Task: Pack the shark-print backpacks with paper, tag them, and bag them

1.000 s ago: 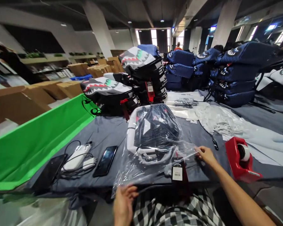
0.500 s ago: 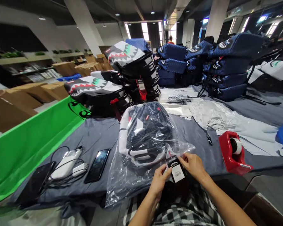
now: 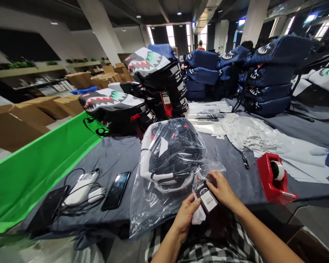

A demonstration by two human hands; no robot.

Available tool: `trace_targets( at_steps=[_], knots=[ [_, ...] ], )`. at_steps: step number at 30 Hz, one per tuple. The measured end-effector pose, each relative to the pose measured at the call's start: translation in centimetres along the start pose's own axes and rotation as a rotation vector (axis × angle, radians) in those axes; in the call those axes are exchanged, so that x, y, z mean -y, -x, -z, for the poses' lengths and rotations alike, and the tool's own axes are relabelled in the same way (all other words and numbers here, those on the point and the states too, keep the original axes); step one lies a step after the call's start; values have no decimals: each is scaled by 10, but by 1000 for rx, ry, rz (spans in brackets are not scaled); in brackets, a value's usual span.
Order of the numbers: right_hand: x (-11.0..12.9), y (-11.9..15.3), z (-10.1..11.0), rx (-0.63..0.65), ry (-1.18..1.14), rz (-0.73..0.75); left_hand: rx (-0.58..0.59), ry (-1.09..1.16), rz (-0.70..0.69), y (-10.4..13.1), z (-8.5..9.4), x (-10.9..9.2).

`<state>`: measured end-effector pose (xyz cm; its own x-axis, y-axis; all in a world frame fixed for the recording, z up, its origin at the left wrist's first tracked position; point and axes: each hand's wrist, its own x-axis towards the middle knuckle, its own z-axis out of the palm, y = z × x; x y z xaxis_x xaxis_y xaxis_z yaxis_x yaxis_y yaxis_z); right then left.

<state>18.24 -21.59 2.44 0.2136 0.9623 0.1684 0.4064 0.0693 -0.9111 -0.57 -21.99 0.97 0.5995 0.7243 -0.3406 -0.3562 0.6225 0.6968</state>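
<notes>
A dark backpack with white edges [image 3: 175,146] lies on the table inside a clear plastic bag [image 3: 148,204], whose open end points toward me. A black hang tag with a white barcode label [image 3: 208,200] is at the table's front edge. My left hand [image 3: 186,213] pinches the tag's left side, with some crumpled white plastic beside the fingers. My right hand [image 3: 220,188] holds the tag's upper right corner, thumb on its face, close to the plastic bag's edge.
Stacked shark-face backpacks [image 3: 153,73] and blue backpacks [image 3: 271,76] stand behind. A red tape dispenser [image 3: 274,179] sits right, near white sheets [image 3: 298,146]. At left lie a phone [image 3: 116,190], a white device with cables [image 3: 80,188] and a green panel [image 3: 44,168].
The tag has tilted, and white plastic now shows beside it near my left hand. My right hand has moved slightly up and left. The view has shifted a little.
</notes>
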Motion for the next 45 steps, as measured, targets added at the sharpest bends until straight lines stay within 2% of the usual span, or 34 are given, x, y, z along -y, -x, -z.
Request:
trace_targets(
  at_steps=[2, 5, 7, 9, 12, 14, 15, 17, 20, 23, 25, 27, 30, 34, 36, 38, 41, 45],
  knots=[
    [-11, -12, -8, 4, -38, 1, 0, 5, -7, -2, -1, 1],
    [-20, -26, -17, 196, -334, -194, -5, -22, -14, -3, 2, 2],
    [-22, -29, -19, 274, -499, -350, 10, -154, -27, -3, 6, 0],
    [-22, -26, -16, 285, -554, -426, -6, -416, -117, -2, 11, -3],
    [-17, -18, -7, 326, -558, -426, -172, -767, -347, -2, 15, -8],
    [-12, -13, -1, 370, -532, -402, -308, -819, -441, -5, 13, -9],
    [-10, -11, 2, 381, -504, -379, -339, -795, -453, -7, 10, -8],
    [-8, -7, 6, 383, -433, -300, -330, -650, -410, -11, 2, -5],
    [-11, 2, 9, 368, -417, -188, -237, -252, -229, -14, -11, 3],
    [-20, 14, 6, 332, -613, -319, -171, 27, -90, -13, -20, 9],
    [-24, 23, 1, 257, -741, -446, -157, 79, -53, -12, -22, 12],
    [-26, 34, 0, 207, -783, -506, -162, 85, -36, -11, -23, 15],
    [-26, 56, 10, 256, -652, -522, -160, 62, -1, -10, -21, 21],
    [-24, 96, 46, 476, -332, -580, -132, -51, 67, -7, -16, 31],
    [-22, 107, 65, 563, -211, -570, -158, -105, 77, -7, -15, 36],
    [-20, 104, 75, 485, -98, -468, -231, -150, 62, -8, -15, 40],
    [-21, 78, 67, 252, 10, -339, -283, -190, 37, -11, -20, 49],
    [-22, 43, 30, 272, 259, -194, -130, -224, 101, -3, -14, 62]
  ],
)
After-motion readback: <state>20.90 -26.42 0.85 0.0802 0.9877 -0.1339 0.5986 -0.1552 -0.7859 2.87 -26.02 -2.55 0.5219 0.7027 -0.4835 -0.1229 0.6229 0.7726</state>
